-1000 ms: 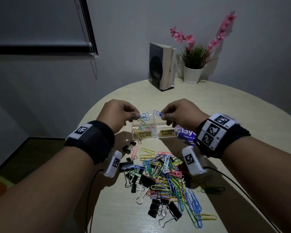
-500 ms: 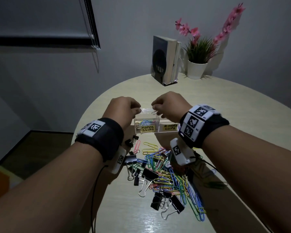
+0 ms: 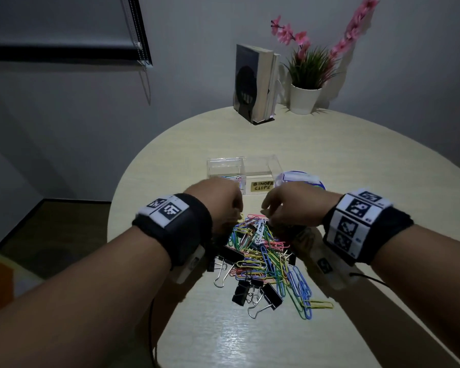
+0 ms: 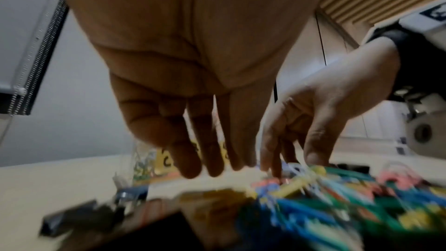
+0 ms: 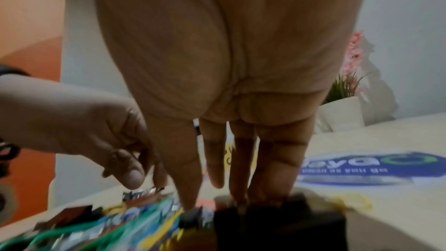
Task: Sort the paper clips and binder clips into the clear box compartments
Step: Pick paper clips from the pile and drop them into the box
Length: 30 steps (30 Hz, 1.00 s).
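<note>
Reaching with loosely extended, empty fingers, the left hand [image 3: 221,205] and right hand [image 3: 292,208] enter the tangled clip pile [image 3: 260,251] just before the clear box [image 3: 243,168], risking interlocked paper clips and binder clips lifting together into one compartment.

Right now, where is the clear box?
In the head view, the clear box sits mid-table just beyond both hands, with the clip pile nearer the person.
</note>
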Each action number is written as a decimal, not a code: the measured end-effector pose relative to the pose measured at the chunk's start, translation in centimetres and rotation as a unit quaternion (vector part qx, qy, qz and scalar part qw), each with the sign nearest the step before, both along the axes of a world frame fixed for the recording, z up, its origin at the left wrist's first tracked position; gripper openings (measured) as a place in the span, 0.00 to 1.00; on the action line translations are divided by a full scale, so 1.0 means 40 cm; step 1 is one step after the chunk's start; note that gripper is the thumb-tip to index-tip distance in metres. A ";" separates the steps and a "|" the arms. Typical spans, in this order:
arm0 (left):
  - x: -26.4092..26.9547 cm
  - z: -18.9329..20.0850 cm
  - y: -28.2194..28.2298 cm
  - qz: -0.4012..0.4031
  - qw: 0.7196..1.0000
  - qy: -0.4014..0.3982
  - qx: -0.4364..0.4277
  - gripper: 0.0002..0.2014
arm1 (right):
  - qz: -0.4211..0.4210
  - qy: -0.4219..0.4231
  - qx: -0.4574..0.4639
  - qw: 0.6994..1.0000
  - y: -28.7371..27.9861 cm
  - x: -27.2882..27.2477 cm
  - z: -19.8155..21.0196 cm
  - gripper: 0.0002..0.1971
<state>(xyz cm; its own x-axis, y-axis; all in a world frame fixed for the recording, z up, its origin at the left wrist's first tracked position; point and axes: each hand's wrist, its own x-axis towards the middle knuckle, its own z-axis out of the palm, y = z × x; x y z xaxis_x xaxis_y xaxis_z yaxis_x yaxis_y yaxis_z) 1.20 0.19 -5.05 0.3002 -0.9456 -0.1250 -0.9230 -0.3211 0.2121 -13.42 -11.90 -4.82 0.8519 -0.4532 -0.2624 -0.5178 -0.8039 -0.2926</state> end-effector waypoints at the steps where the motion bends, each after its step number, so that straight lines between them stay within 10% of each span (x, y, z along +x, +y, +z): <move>1: -0.006 -0.012 -0.005 -0.014 0.999 -0.022 0.034 0.10 | 0.012 0.010 -0.012 1.000 0.008 0.001 -0.009 0.12; 18: 0.021 -0.024 0.015 0.010 1.000 0.013 0.001 0.10 | -0.055 -0.057 0.013 0.997 -0.018 0.017 -0.008 0.03; 30: 0.136 0.038 -0.061 0.214 0.952 0.125 -0.181 0.11 | -0.135 -0.220 0.054 0.965 -0.042 0.171 0.042 0.09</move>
